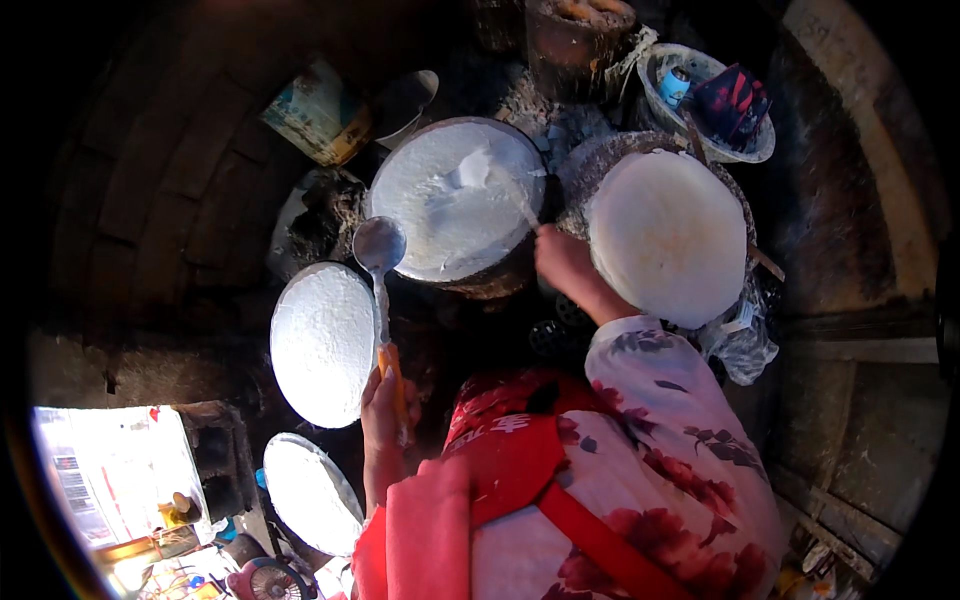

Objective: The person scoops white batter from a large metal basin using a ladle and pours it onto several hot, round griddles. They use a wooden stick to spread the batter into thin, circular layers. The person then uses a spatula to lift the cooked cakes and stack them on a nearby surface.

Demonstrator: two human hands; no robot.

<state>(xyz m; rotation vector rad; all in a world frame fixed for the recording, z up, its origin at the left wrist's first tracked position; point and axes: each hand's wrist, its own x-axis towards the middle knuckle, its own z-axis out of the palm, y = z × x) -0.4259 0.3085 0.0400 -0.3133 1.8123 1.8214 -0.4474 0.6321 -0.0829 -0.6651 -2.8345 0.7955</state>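
My left hand [382,402] is closed around the orange handle of a metal ladle [380,245], held upright with its bowl at the top. My right hand [568,265] grips a thin-handled spatula [527,208], which reaches over the wide round pan [500,282]. White batter [430,210] covers the pan's top; a thicker white patch sits near the spatula's far end, whose exact shape is lost in the white. Right of my right hand lies a round pale flatbread [668,238] on a round dark support. A white-topped disc [325,345] stands left of the ladle.
Another white disc [312,493] is at lower left. Behind the pan stand a stained bucket [318,112], a metal pot [405,105] and a dark, crusted container [575,50]. A basin [755,148] holds a blue can and dark cloth. Clear plastic [750,350] hangs below the flatbread.
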